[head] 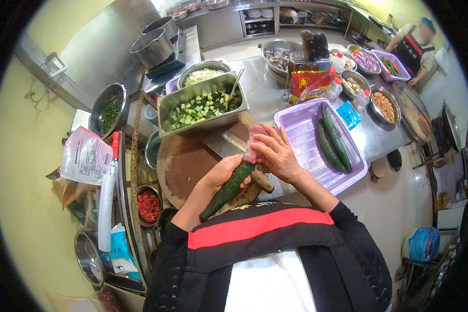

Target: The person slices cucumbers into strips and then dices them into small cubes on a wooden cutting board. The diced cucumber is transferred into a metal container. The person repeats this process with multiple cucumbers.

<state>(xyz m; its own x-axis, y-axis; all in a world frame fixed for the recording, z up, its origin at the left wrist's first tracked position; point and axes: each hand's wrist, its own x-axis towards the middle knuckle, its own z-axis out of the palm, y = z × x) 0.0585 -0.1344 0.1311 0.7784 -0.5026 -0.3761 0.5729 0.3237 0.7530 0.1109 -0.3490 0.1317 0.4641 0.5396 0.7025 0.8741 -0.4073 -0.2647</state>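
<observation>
My left hand [227, 168] is wrapped around a dark green cucumber [227, 191], which slants over the near side of a round wooden chopping block [183, 171]. At the cucumber's far end, my right hand [275, 154] grips a pink-red plastic film [251, 152]; part of it is hidden by the fingers. Under the hands lies a cleaver, its blade [216, 143] flat on the block and its wooden handle [264, 182] towards me. Beyond the block stands a steel pan [206, 124] of diced cucumber [202, 108]. Right of my right hand, a purple basket [296, 136] holds two whole cucumbers [335, 136].
Bowls of chopped food, bottles [334, 89] and a red packet [310, 82] stand on the steel table [257, 85]. A long knife [107, 206] with a red handle hangs at left. Stock pots [152, 46] are behind. A co-worker [413, 50] stands far right.
</observation>
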